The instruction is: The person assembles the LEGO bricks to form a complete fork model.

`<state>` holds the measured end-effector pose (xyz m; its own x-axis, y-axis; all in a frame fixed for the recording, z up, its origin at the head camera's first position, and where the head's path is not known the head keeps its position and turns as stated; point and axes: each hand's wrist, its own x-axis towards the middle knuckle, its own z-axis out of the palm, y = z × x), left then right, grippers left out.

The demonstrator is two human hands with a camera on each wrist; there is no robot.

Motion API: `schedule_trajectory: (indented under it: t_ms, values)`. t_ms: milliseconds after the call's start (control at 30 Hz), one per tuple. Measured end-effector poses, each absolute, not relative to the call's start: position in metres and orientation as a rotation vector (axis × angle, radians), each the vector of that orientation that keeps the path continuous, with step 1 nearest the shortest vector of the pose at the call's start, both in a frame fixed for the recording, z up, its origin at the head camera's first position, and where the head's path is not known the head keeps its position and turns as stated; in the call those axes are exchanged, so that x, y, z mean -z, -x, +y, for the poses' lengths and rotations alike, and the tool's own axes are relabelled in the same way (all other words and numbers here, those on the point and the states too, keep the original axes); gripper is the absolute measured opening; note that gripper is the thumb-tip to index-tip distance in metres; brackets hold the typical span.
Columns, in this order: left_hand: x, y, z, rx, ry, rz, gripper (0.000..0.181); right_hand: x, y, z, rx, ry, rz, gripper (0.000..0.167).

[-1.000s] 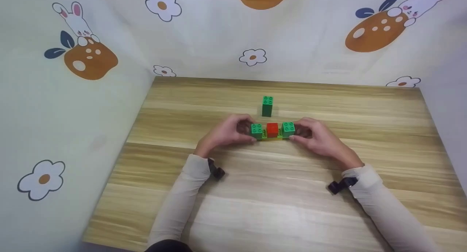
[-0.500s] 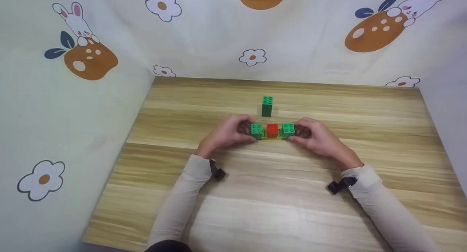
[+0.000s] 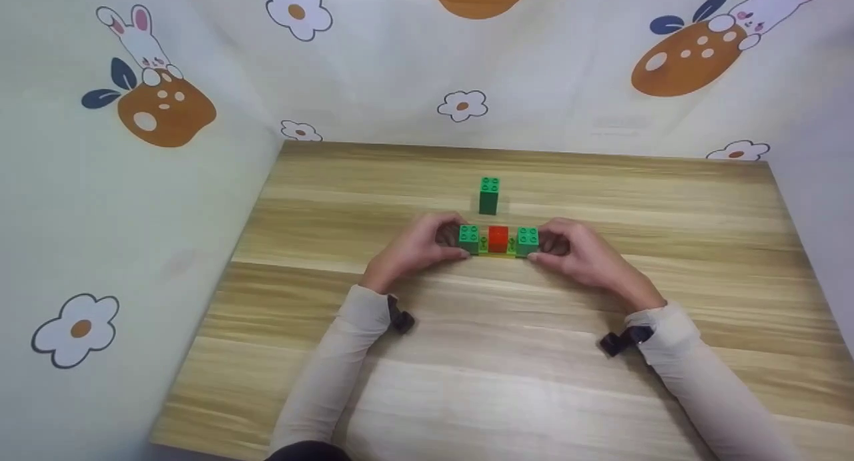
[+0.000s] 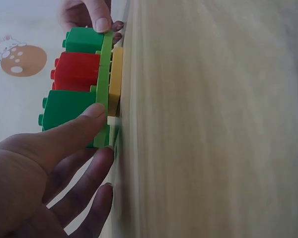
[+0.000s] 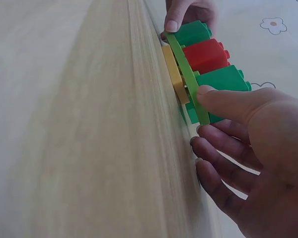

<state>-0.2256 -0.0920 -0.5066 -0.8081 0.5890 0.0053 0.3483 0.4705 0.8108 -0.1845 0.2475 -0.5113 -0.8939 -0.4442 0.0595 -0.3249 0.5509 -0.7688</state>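
Between my hands sits a building-brick assembly: a left green brick [image 3: 469,234], a red brick [image 3: 498,239] and a right green brick [image 3: 528,239] stand in a row on a light green strip [image 4: 104,74]. Beneath the strip's middle lies a yellow piece [image 5: 175,74]. My left hand [image 3: 427,240] pinches the assembly's left end, its thumb on the strip's near edge. At the other end my right hand [image 3: 575,249] holds it the same way. In the wrist views the yellow piece is close to the tabletop; whether it touches is hard to tell.
Just behind the assembly a tall dark green brick stack [image 3: 489,196] stands upright on the wooden table [image 3: 467,354]. Patterned cloth [image 3: 373,67] rises behind the table and along its left side.
My left forearm has shifted slightly to the right. The assembly has turned a touch, its right end now slightly nearer me. Both hands keep their hold.
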Motion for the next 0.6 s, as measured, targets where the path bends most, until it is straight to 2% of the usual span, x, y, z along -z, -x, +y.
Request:
schedule_trajectory:
  t_ms: [333,600]
  values:
    - [0.5098,0.2227,-0.0883,-1.233,-0.759,2.474,0.037,0.5123,0.1847,0.2487,1.258,0.658,2.636,0.032]
    - [0.5104,0.2248,-0.0886,-1.161,-0.792,2.486,0.047,0.5144,0.1839,0.2495,1.274,0.613,2.599,0.036]
